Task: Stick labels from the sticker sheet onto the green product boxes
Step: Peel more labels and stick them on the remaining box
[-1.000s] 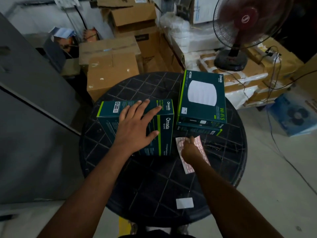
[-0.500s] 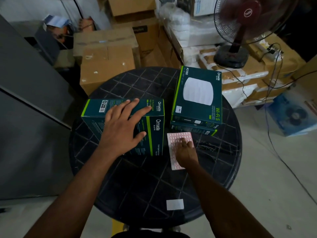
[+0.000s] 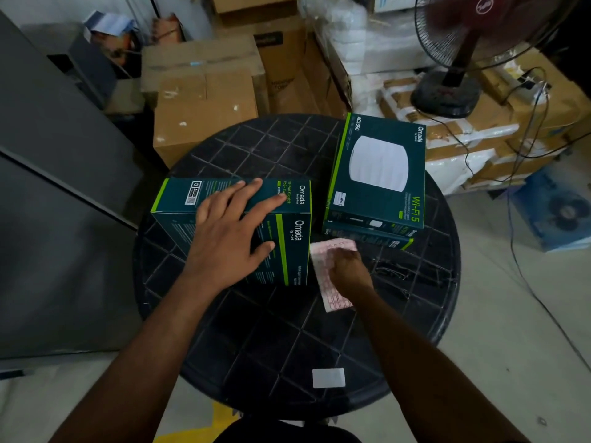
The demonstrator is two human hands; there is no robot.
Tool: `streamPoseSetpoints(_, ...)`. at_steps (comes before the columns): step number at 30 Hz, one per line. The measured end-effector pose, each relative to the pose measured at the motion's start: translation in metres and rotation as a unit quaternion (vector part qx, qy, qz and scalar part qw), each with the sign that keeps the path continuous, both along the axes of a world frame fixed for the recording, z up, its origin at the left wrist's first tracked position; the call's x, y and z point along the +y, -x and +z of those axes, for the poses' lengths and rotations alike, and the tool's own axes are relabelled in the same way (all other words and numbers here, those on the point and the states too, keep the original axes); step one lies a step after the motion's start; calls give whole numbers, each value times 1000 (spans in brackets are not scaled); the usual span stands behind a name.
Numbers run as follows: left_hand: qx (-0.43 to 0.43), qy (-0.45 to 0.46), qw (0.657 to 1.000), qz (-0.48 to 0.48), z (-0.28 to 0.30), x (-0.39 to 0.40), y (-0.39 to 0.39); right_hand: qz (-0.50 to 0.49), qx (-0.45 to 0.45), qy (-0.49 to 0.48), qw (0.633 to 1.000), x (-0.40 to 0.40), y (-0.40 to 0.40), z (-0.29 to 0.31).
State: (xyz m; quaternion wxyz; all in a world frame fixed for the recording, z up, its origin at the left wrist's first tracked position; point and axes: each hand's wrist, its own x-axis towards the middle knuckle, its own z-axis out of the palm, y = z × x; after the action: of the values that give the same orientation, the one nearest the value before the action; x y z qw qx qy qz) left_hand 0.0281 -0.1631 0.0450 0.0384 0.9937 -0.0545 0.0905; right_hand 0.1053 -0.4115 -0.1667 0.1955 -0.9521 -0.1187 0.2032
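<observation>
Sticker sheet point(image 3: 329, 276) shifted slightly under right hand point(image 3: 348, 270), fingers curled, grip unclear; left hand point(image 3: 230, 238) flat, open on green box point(image 3: 287, 247). Step: peeling label; next needs clean lift.

Smooth printed cardboard green boxes point(image 3: 377, 174), thin paper sticker sheet point(image 3: 323, 276), scuffed dark plastic grid-patterned table point(image 3: 256, 330).

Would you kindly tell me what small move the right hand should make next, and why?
Probably peel one label loose: the right hand rests fingers-down on the pink-and-white sticker sheet, while the left hand lies flat on the dark green Omada switch box, steadying it.
</observation>
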Motion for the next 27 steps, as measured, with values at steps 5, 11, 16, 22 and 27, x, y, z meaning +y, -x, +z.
streamPoseSetpoints(5, 9, 1, 1000, -3, 2, 0, 3, -33, 5, 56, 998, -3, -9, -12)
streamPoseSetpoints(11, 21, 3, 1000, 0, 4, 0, 6, 6, 47, 70, 996, -3, -16, -19)
streamPoseSetpoints(16, 38, 19, 999, -17, 9, 1, 10, -32, 66, 22, 997, -1, -28, -19)
streamPoseSetpoints(22, 94, 203, 974, -41, 19, 23, 16, -223, 21, -313, 923, 24, -11, 62)
streamPoseSetpoints(27, 35, 115, 992, -43, 10, 37, 27, -190, -235, -457, 836, 53, 24, 169)
